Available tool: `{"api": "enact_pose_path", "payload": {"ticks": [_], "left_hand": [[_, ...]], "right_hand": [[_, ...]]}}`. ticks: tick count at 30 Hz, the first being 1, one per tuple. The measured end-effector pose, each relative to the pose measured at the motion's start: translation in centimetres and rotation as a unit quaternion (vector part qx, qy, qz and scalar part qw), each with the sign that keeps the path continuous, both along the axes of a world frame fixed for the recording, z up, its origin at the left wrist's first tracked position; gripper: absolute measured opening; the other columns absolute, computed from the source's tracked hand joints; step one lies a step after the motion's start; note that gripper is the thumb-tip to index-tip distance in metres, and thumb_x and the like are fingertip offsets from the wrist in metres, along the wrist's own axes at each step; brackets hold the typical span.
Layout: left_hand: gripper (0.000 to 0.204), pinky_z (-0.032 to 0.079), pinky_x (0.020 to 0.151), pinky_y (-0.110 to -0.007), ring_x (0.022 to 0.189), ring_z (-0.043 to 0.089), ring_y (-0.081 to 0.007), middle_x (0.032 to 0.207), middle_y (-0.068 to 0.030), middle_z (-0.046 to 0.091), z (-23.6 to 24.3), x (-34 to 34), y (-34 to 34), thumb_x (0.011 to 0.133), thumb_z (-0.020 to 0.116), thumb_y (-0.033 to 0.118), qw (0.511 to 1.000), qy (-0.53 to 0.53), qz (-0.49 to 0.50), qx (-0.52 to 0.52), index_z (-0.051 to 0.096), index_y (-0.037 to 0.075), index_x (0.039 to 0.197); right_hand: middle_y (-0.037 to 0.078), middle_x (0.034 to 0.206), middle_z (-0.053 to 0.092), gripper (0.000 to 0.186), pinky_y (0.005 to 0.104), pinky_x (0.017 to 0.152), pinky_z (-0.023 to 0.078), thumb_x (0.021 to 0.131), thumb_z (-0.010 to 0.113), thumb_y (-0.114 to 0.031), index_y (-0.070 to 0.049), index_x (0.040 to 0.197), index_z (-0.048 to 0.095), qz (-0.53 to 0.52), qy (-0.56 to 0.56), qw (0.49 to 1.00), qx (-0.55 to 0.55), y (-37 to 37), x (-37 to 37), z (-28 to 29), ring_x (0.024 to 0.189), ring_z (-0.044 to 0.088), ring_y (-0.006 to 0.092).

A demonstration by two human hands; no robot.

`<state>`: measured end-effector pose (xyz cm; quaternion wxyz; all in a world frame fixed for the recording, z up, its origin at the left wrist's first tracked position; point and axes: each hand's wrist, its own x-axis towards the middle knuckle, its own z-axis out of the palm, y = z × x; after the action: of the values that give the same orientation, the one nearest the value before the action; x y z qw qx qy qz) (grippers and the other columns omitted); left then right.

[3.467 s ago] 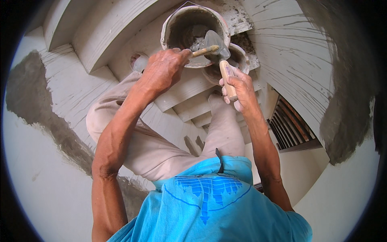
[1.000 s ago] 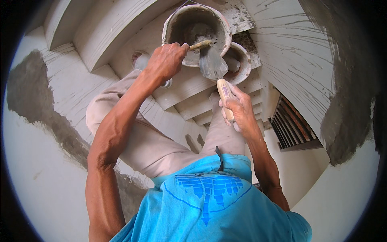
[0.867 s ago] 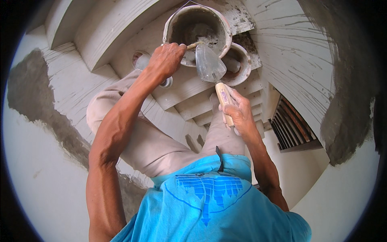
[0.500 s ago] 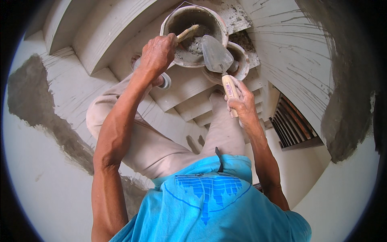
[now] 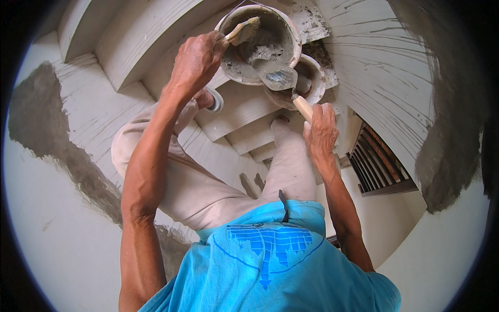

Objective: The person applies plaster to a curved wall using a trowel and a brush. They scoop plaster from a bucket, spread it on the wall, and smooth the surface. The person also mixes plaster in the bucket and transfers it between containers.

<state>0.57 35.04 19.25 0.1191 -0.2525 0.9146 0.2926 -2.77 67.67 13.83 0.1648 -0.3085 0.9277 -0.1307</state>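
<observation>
My left hand [image 5: 196, 60] is closed round the handle of a paintbrush [image 5: 243, 31], whose bristles hang over the larger bucket [image 5: 224, 70]. Grey wet mortar [image 5: 267, 49] lies inside that bucket. In my right hand [image 5: 321, 130] is the wooden handle of a trowel [image 5: 280, 77]. The trowel's metal blade reaches over the near right rim of the large bucket, its face wet and shiny. A smaller bucket [image 5: 321, 88] stands just right of the large one, partly beneath the trowel, with something pale inside that I cannot make out.
Pale stairs [image 5: 223, 117] run beneath the buckets and between my legs. At left and right rise walls with dark grey mortar patches [image 5: 39, 114] and drip streaks. A mortar-spattered board [image 5: 306, 21] lies behind the buckets. A dark slatted grille [image 5: 382, 161] is at the right.
My right hand has turned over, palm away, and the trowel blade has tipped lower into the large bucket's mouth. The brush has lifted slightly toward the far rim. Both buckets appear slightly further right.
</observation>
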Motion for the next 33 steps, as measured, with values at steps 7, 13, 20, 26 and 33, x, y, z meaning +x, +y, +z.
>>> {"api": "enact_pose_path", "payload": {"ticks": [7,13,20,26,33], "left_hand": [[0.031,0.05,0.078,-0.047,0.083,0.065,-0.0364,0.094,-0.0239,0.068,1.2,0.6,-0.3,0.097,0.056,0.022,0.993,-0.003,-0.066,0.096,0.066,-0.005,0.11],[0.028,0.052,0.079,-0.047,0.085,0.067,-0.0386,0.095,-0.0239,0.069,1.3,0.0,2.4,0.096,0.057,0.017,0.985,-0.005,-0.12,0.127,0.067,-0.003,0.113],[0.022,0.053,0.073,-0.051,0.082,0.067,-0.0419,0.089,-0.0238,0.069,-1.5,0.1,4.7,0.094,0.056,0.014,0.982,-0.028,-0.177,0.06,0.069,0.001,0.106],[0.017,0.053,0.068,-0.052,0.078,0.067,-0.0445,0.084,-0.0248,0.068,-4.7,0.4,4.8,0.088,0.055,0.008,0.978,-0.041,-0.202,0.014,0.068,0.002,0.097],[0.014,0.053,0.069,-0.052,0.079,0.068,-0.0437,0.081,-0.0257,0.067,-6.4,0.5,4.2,0.086,0.056,0.007,0.972,-0.079,-0.217,-0.045,0.066,0.001,0.094]], "right_hand": [[0.009,0.095,0.055,0.055,0.0427,0.073,0.053,0.076,0.07,0.002,-0.007,0.129,0.057,0.018,0.026,0.999,-0.016,0.5,-0.1,-1.7,0.089,0.061,0.0282],[0.004,0.092,0.057,0.072,0.0406,0.073,0.051,0.079,0.069,0.001,-0.022,0.145,0.051,0.046,0.035,0.998,0.012,-0.2,-0.6,-1.7,0.085,0.061,0.023],[0.003,0.092,0.059,0.068,0.039,0.073,0.052,0.076,0.07,0.001,-0.021,0.139,0.057,0.077,0.07,0.994,0.024,-1.1,-1.0,-1.2,0.086,0.061,0.022],[0.003,0.096,0.062,0.068,0.0391,0.075,0.052,0.073,0.071,0.003,-0.02,0.136,0.059,0.094,0.07,0.993,0.033,-0.8,-1.3,-0.8,0.088,0.062,0.0222],[0.003,0.099,0.063,0.07,0.0387,0.074,0.051,0.073,0.072,0.003,-0.022,0.137,0.058,0.09,0.085,0.991,0.043,-0.4,-1.9,0.2,0.088,0.062,0.022]]}}
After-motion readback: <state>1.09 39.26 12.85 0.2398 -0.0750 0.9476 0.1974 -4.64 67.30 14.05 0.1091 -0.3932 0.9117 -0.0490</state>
